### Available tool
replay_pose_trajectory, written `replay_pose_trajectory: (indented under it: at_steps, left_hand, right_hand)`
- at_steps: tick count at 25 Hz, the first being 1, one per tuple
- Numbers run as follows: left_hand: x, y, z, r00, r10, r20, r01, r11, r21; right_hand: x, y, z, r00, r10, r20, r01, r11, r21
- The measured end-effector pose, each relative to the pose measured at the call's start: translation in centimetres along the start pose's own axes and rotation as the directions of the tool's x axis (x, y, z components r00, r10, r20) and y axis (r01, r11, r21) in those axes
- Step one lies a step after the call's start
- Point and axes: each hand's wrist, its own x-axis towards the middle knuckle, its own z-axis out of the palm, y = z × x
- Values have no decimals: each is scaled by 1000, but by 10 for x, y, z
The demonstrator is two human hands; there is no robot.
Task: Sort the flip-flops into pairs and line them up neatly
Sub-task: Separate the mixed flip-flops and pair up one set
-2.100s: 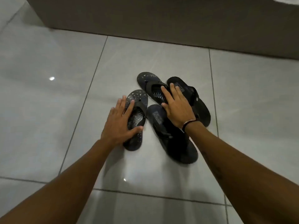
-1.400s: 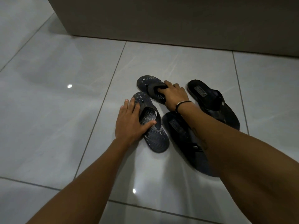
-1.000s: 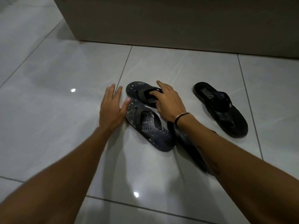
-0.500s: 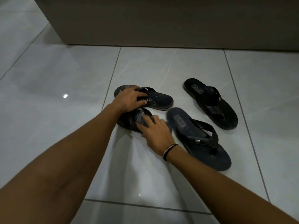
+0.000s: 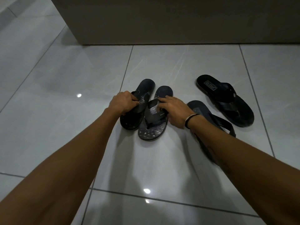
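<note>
Centrally, the left hand [image 5: 123, 103] is gripping one patterned flip-flop's strap [image 5: 138, 108]; the right hand [image 5: 172, 111] is pinching its mate's [image 5: 154, 120]. Bare tile floor [image 5: 65, 78] is lying open at frame left.

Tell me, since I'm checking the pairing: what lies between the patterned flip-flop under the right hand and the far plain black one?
In the head view, the other plain black flip-flop lies between the patterned one and the far one, partly hidden by the right hand and forearm.

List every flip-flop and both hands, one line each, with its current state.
Left patterned flip-flop: sole down on floor, strap gripped by left hand.
Right patterned flip-flop: sole down beside it, toe overlapping it, strap held by right hand.
Near plain black flip-flop: flat on floor, partly hidden by right forearm, untouched.
Far plain black flip-flop: flat, apart, untouched.
Left hand: closed on strap.
Right hand: fingers on strap.
</note>
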Motion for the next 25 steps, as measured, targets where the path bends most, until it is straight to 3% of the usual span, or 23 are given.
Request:
replay_pose_trajectory:
  at_steps: [3,6,9,12,20,25]
  left_hand:
    - [-2,-6,3,999,-41,-2,40,999,-16]
    - [-5,-12,9,996,-24,-89,27,999,36]
    - [-5,-14,10,999,22,45,-16,993,-115]
    - [-7,-20,1,997,-27,67,43,965,-258]
    - [-16,-51,-8,985,-147,90,163,964,-211]
    - [-22,-59,-7,985,-157,67,168,960,-224]
  right_hand:
    - [-2,-8,6,990,92,105,-107,984,145]
    - [-4,-13,16,981,168,98,-182,970,159]
    - [-1,-14,21,969,208,130,-226,963,148]
    - [5,-20,25,969,224,106,-240,954,181]
    - [25,-53,42,977,195,86,-211,945,249]
    - [28,-63,45,981,175,89,-193,939,285]
